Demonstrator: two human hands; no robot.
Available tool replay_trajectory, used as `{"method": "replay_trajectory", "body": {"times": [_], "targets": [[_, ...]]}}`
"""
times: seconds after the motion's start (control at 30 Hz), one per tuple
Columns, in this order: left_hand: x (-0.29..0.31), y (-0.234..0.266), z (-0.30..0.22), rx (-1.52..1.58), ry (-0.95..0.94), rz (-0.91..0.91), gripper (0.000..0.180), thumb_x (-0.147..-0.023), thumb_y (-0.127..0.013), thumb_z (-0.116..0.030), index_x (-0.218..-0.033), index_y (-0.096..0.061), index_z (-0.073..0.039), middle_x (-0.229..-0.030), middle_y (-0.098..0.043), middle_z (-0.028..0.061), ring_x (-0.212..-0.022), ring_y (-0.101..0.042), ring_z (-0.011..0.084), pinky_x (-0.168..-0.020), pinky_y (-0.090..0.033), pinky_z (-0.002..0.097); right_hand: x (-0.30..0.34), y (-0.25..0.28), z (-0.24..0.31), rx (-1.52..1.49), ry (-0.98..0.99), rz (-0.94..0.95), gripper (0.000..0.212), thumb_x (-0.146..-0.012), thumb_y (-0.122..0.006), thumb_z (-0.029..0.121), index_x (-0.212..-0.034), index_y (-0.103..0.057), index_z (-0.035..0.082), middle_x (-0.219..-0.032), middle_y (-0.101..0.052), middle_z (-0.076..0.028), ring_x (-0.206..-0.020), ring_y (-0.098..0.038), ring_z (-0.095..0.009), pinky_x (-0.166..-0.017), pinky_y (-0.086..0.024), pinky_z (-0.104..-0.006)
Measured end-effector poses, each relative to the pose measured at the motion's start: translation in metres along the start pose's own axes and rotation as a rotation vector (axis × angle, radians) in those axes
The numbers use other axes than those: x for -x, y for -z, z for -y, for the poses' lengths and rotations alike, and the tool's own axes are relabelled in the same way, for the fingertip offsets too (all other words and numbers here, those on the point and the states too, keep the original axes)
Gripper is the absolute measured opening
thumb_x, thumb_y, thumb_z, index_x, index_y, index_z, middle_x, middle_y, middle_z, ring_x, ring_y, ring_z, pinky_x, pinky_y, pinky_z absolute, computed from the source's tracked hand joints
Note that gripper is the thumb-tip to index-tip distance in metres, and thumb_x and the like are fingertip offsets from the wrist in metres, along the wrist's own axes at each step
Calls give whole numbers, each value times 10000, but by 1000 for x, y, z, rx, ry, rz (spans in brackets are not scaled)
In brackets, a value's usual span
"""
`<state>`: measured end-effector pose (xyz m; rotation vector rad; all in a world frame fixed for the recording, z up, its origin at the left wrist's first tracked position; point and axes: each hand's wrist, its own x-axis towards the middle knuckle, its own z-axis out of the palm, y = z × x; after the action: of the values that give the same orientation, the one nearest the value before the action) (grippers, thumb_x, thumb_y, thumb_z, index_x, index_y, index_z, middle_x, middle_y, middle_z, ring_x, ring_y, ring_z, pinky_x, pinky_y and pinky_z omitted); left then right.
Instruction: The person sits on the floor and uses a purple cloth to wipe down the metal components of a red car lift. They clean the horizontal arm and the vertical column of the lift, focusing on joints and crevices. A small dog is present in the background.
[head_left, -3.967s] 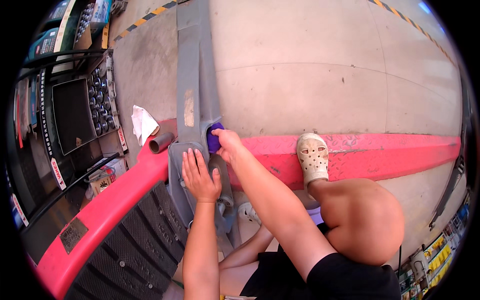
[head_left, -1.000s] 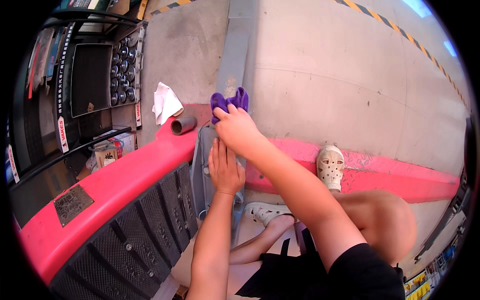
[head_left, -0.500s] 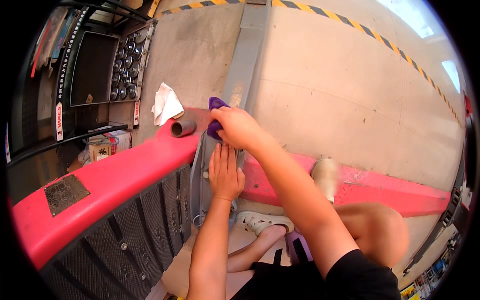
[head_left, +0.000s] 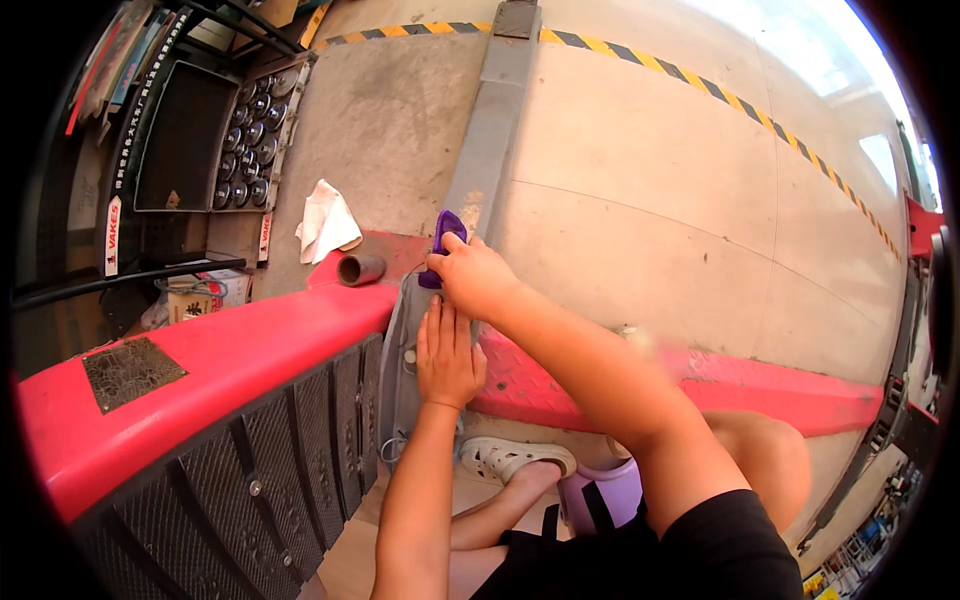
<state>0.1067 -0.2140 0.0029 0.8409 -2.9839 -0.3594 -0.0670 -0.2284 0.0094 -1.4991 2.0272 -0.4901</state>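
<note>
My right hand [head_left: 470, 272] is closed around a purple scrub brush [head_left: 447, 232], whose bristles are hidden. It is held at the near end of a long grey metal beam [head_left: 490, 130], where the beam meets the red lift base. Just below it, my left hand [head_left: 450, 355] lies flat on a grey metal bracket [head_left: 398, 330], fingers stretched out and side by side. To the left of the brush, a short piece of brown pipe [head_left: 360, 269] lies on its side on the red base [head_left: 270, 325]. A crumpled white cloth [head_left: 326, 222] is just beyond the pipe.
A lilac bucket [head_left: 612, 492] stands between my legs. Black ribbed rubber pads [head_left: 270, 465] line the red base's near side. On the left, a black rack [head_left: 180, 140] holds several round metal parts [head_left: 250, 135]. Another red base arm [head_left: 780, 385] runs right. Striped floor tape [head_left: 690, 75] crosses behind.
My right hand and the brush have shifted slightly right and down, and the brush stands more upright. My left hand has stayed in place. The view has tilted a little, showing more of the bucket.
</note>
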Motion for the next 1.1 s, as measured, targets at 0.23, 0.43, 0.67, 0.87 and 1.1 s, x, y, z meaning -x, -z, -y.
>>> {"method": "replay_trajectory", "body": {"times": [0.23,0.43,0.67,0.87,1.1], "targets": [[-1,-4,3,-9,-36,-89,707,-817,-574,-217,-1460,-419,33,-1525,-413,191,-1468,-312,357,-1204,-236,477,47,13,-53,-230,-166,-171,271,-823,-712,133,-1090,-689,98,-1086,-622,-172,-959,-643,-356,-844,-537,-434],[-2,-7,5,36,-31,-98,686,-822,-571,-219,-1447,-434,29,-1521,-416,186,-1464,-314,363,-1205,-233,484,-2,18,-9,-82,-4,-283,280,-817,-726,110,-1095,-694,132,-1079,-602,-125,-997,-616,-347,-860,-520,-434],[7,-6,14,43,-21,-84,682,-823,-576,-231,-1448,-444,7,-1526,-411,184,-1468,-310,366,-1203,-235,496,0,-11,-14,-19,106,-133,326,-736,-718,45,-1048,-717,140,-1091,-588,-91,-961,-610,-319,-838,-522,-414],[-3,-7,0,14,-33,-106,681,-822,-575,-206,-1457,-442,0,-1523,-428,164,-1468,-327,332,-1200,-239,483,91,-111,-88,-616,-489,-524,280,-797,-727,59,-1072,-680,86,-1076,-613,-174,-1011,-612,-377,-869,-522,-448],[0,-4,3,-126,-33,-59,683,-829,-539,-198,-1467,-422,18,-1533,-421,170,-1467,-327,346,-1201,-237,486,98,-176,-42,-1430,-774,-741,529,-852,-743,104,-1309,-503,-12,-1230,-615,-168,-1136,-608,-256,-997,-476,-361]]}}
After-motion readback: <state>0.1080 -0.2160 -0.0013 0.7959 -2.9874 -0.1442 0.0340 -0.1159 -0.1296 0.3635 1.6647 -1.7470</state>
